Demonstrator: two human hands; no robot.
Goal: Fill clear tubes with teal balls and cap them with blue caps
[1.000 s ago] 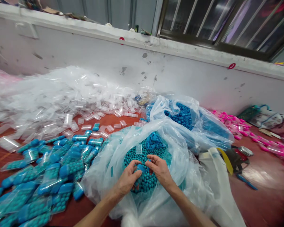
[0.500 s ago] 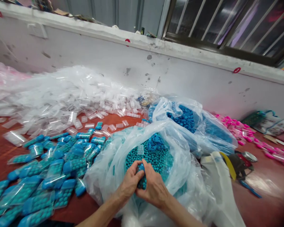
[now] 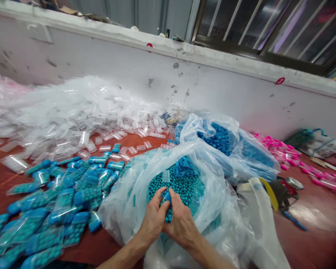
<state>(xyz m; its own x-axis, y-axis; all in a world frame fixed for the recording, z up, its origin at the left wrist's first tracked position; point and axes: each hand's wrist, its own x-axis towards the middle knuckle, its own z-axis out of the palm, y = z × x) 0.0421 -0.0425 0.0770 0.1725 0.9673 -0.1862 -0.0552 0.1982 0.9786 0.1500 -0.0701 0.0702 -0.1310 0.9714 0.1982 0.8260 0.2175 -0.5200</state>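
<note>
left hand (image 3: 152, 218), right hand (image 3: 182, 220) angled together, 6 o'clock, gripping blue-capped bead container (image 3: 167, 197), red "3" sticker (image 3: 280, 80), 2 o'clock

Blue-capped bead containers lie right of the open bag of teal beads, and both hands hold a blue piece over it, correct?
Only the side is wrong: the head view shows the blue-capped bead containers left of the open bag of teal beads. The left hand and right hand hold a blue piece over it.
</note>
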